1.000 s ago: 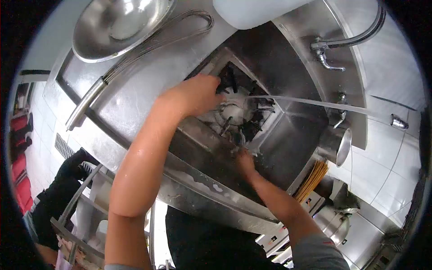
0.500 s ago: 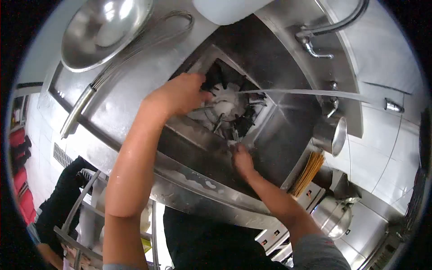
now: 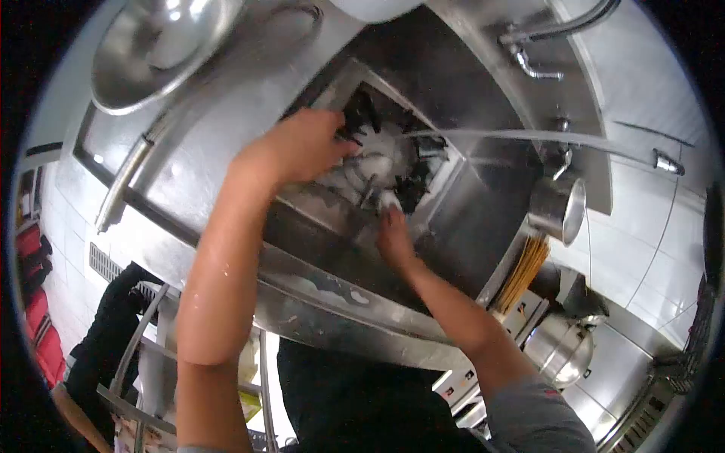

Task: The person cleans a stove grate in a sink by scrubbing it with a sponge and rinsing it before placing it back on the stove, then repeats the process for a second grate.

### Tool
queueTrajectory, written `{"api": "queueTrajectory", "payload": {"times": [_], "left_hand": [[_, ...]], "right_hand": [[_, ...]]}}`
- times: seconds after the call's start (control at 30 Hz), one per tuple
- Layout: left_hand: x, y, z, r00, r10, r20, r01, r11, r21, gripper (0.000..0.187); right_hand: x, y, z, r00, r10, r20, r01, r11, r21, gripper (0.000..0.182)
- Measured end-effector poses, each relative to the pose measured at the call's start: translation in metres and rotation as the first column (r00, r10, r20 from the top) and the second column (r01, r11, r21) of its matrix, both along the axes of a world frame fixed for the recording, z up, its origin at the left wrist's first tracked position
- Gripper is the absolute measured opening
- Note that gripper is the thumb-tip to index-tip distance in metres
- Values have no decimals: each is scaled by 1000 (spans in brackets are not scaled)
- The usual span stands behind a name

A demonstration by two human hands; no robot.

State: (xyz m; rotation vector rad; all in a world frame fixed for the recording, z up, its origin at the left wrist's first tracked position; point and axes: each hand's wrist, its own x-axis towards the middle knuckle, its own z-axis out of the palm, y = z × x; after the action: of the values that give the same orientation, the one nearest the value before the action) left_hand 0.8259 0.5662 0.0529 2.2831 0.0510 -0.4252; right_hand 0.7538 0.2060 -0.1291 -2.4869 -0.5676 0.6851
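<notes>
A square metal frame with black prongs (image 3: 411, 192) lies in the deep steel sink (image 3: 483, 196), with white suds around its middle. A stream of water (image 3: 513, 135) crosses over it from the tap on the right. My left hand (image 3: 310, 143) reaches over the frame's left side, fingers bent and partly hidden, so its grip cannot be made out. At the frame's lower edge my right hand (image 3: 394, 234) has its fingers closed around a small whitish thing (image 3: 388, 201) that I cannot identify.
On the steel counter left of the sink are a steel bowl (image 3: 162, 53) and a whisk (image 3: 124, 181). A small pot (image 3: 557, 210), thin sticks (image 3: 522, 275) and a lidded pot (image 3: 559, 351) stand right. Another person's dark-clothed leg (image 3: 113, 325) shows lower left.
My right hand has moved up and slightly left, further over the frame's lower edge. My left hand has stayed near the frame's left side. The view has shifted slightly.
</notes>
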Motion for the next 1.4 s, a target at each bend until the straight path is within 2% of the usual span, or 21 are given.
{"api": "queueTrajectory", "payload": {"times": [0.03, 0.07, 0.1, 0.17, 0.27, 0.4, 0.5, 0.57, 0.7, 0.83, 0.9, 0.93, 1.0, 1.1, 1.17, 1.23, 1.27, 1.3, 1.33, 1.37, 1.4], "left_hand": [[-3, 1, 5, 1000, 21, 9, -21, 1000, -23, 40], [-5, 2, 8, 999, 38, 11, -38, 998, -56, 39], [-4, 3, 9, 999, 42, 14, -41, 997, -60, 39], [-3, 2, 5, 1000, 11, -6, -11, 1000, -26, 39], [3, 3, 6, 997, -43, -67, 40, 998, -40, 38], [0, -2, 22, 992, -13, -127, 7, 999, -52, 38], [3, 6, 8, 997, 11, -80, -13, 999, -30, 38], [1, 4, -5, 998, -64, 17, 63, 997, 42, 43], [2, -2, 10, 999, 19, -39, -20, 1000, -24, 44], [3, 5, 11, 985, 39, -167, -48, 997, -53, 44], [10, -3, 14, 985, 47, -168, -63, 994, -93, 46], [8, -2, 16, 988, 49, -149, -56, 997, -45, 47], [3, -1, 14, 987, 43, -152, -42, 999, 8, 48], [0, -4, 2, 1000, 21, -11, -21, 999, 27, 49], [-2, -1, -1, 998, 53, 37, -54, 999, 8, 47], [1, -4, 17, 998, 50, -45, -50, 999, 4, 46], [2, -8, 25, 991, 39, -130, -41, 999, -6, 46], [3, -9, 24, 993, 37, -111, -38, 999, -7, 46], [0, -7, 20, 997, 64, -53, -65, 998, -22, 45], [-4, -4, 16, 996, 92, -6, -92, 995, -39, 45], [-5, -4, 16, 995, 95, -11, -96, 995, -40, 45]], "right_hand": [[6, 9, 23, 841, 486, 240, -385, 847, -367, 58], [2, 12, 25, 976, -104, -190, 76, 986, -145, 62], [3, 10, 25, 977, -101, -186, 73, 986, -149, 62], [3, 6, 25, 879, 429, 206, -334, 865, -375, 61], [17, 30, 20, 792, 559, 244, -347, 742, -574, 57], [1, -21, 24, 824, 566, 18, -449, 672, -589, 53], [17, -24, 60, 961, 205, -184, -259, 901, -348, 48], [33, -18, 85, 907, 317, 277, -256, 937, -236, 47], [71, -5, 58, 889, 210, 408, -192, 978, -84, 46], [53, -33, 52, 917, 339, 211, -243, 893, -379, 40], [65, -30, 82, 883, 304, -358, -469, 586, -661, 32], [76, -26, 81, 886, 318, -338, -464, 589, -662, 32], [76, -26, 76, 954, 99, 284, -8, 953, -304, 24], [87, 4, 58, 952, -305, 28, 304, 952, 20, 32], [54, -31, -7, 976, -181, 122, 198, 970, -142, 35], [40, -57, -1, 932, 324, 161, -208, 844, -495, 36], [64, -44, 40, 663, 601, -447, -703, 292, -649, 34], [77, -40, 64, 672, 599, -435, -690, 293, -662, 34], [89, -37, 80, 945, 268, -187, -320, 637, -701, 34], [95, -35, 85, 985, -169, 19, 146, 782, -605, 35], [106, -34, 83, 986, -166, 15, 141, 782, -607, 35]]}}
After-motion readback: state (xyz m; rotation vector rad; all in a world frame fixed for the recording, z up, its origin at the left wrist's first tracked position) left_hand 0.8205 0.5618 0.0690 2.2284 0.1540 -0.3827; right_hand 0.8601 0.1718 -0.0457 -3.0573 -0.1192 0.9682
